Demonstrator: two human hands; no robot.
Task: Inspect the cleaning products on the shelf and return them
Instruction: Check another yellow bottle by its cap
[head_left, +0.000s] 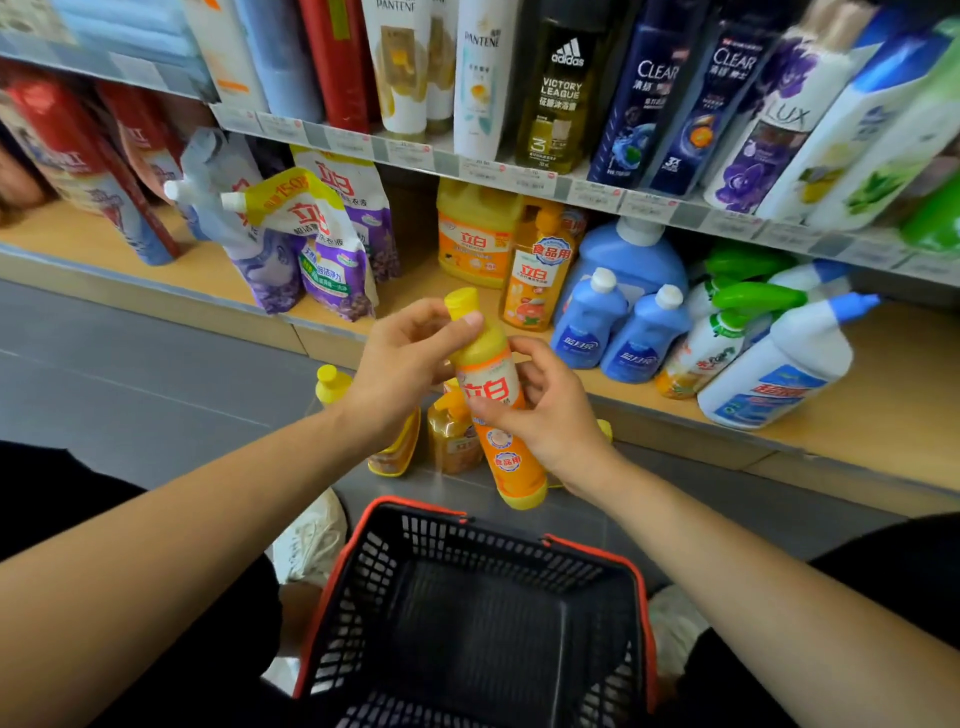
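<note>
Single view, worn on my head, facing forward and tilted steeply down. The lens is wide-angle (straight shelf edges bow toward the frame borders). My forearms enter from the two lower corners and meet near the centre, where my left hand (410, 358) and right hand (550, 410) hold an orange bottle (491, 384) close to the camera. Directly beneath the lens, at the bottom edge, the black basket (467, 545) is seen from above. The lower shelf (883, 389) runs diagonally across the middle, within arm's reach. The upper shelf (498, 169) crosses the top third, its goods cut off by the frame.
</note>
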